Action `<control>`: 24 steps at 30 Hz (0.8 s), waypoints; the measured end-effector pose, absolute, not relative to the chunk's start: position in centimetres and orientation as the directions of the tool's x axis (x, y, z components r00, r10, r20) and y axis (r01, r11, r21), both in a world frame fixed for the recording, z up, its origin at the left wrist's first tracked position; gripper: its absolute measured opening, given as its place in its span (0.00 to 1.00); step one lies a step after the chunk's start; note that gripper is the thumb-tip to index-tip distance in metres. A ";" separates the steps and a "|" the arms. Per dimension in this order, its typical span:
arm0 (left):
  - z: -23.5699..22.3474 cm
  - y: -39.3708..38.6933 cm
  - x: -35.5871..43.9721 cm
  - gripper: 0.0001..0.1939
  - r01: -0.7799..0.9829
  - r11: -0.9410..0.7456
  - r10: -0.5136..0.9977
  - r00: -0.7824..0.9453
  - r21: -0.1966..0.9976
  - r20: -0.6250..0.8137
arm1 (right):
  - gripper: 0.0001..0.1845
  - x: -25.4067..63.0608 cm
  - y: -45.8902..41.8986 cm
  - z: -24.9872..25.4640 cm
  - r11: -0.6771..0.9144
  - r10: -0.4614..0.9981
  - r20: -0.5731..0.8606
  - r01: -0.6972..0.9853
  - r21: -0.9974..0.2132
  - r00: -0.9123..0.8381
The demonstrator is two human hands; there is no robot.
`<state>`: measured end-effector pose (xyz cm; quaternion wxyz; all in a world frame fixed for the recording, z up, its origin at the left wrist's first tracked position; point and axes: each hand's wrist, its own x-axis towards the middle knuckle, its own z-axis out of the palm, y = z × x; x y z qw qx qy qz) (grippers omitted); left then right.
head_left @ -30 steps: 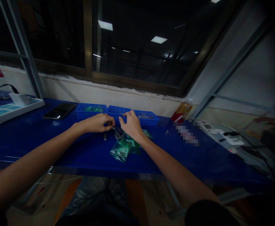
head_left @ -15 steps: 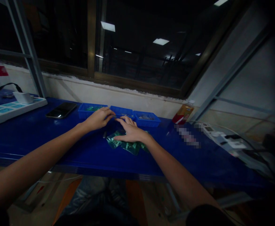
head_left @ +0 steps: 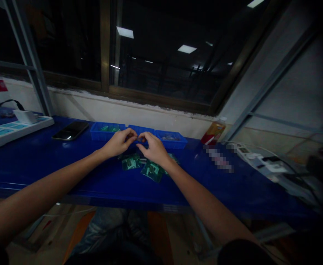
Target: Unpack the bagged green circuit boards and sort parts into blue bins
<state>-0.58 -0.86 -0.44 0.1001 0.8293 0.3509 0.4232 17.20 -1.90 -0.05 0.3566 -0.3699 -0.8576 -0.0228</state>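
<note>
My left hand [head_left: 120, 142] and my right hand [head_left: 153, 147] meet fingertip to fingertip just in front of the blue bins. Both are pinched around something small and dark that I cannot make out. Below them on the blue table lie small green packets, one [head_left: 130, 162] to the left and another [head_left: 152, 170] nearer to me, partly under my right wrist. A bit of grey metal shows between the packets, mostly covered. Behind my hands stand a left bin [head_left: 95, 135] with green pieces, a middle bin [head_left: 140, 129] largely hidden, and a right bin [head_left: 182, 144] with thin, shiny pieces.
A phone [head_left: 70, 131] and a white power strip [head_left: 17, 131] lie on the left of the table [head_left: 75, 173]. At the right stand a red and yellow carton [head_left: 214, 132] and another power strip [head_left: 263, 163] with plugs and cables. The window wall rises behind the bins.
My right hand swept down over the green packets, then came back up to meet my left. The packets have shifted and now cover most of the grey metal pieces.
</note>
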 end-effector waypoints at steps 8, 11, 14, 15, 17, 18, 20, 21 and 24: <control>-0.3 -1.1 -0.8 0.11 0.507 -0.741 0.658 0.416 0.440 0.628 | 0.07 17.2 -1.8 -0.1 0.685 0.637 0.646 0.693 -0.224 -0.421; -0.4 -1.2 -0.7 0.13 0.529 -0.769 0.609 0.440 0.358 0.660 | 0.09 17.2 -1.6 -0.3 0.686 0.642 0.642 0.688 -0.238 -0.419; -0.5 -1.0 -0.7 0.07 0.556 -0.769 0.599 0.455 0.315 0.659 | 0.12 17.2 -1.4 -0.6 0.708 0.633 0.635 0.662 -0.244 -0.443; -0.5 -1.0 -0.7 0.07 0.562 -0.766 0.602 0.455 0.313 0.656 | 0.12 17.2 -1.3 -0.7 0.712 0.633 0.637 0.653 -0.258 -0.440; -0.5 -0.9 -0.7 0.07 0.573 -0.755 0.612 0.442 0.318 0.657 | 0.10 17.1 -1.4 -0.8 0.716 0.638 0.649 0.629 -0.303 -0.413; -0.5 -0.9 -0.7 0.07 0.577 -0.751 0.615 0.436 0.320 0.657 | 0.12 17.1 -1.4 -0.8 0.718 0.640 0.658 0.616 -0.326 -0.397; -0.5 -0.9 -0.7 0.08 0.587 -0.745 0.621 0.435 0.318 0.652 | 0.19 17.0 -1.5 -0.8 0.727 0.635 0.671 0.590 -0.352 -0.383; -0.4 -1.0 -0.6 0.08 0.591 -0.742 0.625 0.436 0.317 0.648 | 0.20 17.0 -1.6 -0.8 0.734 0.628 0.677 0.581 -0.352 -0.384; -0.3 -1.1 -0.6 0.09 0.601 -0.733 0.637 0.441 0.318 0.632 | 0.13 16.9 -1.8 -0.6 0.756 0.594 0.702 0.571 -0.320 -0.393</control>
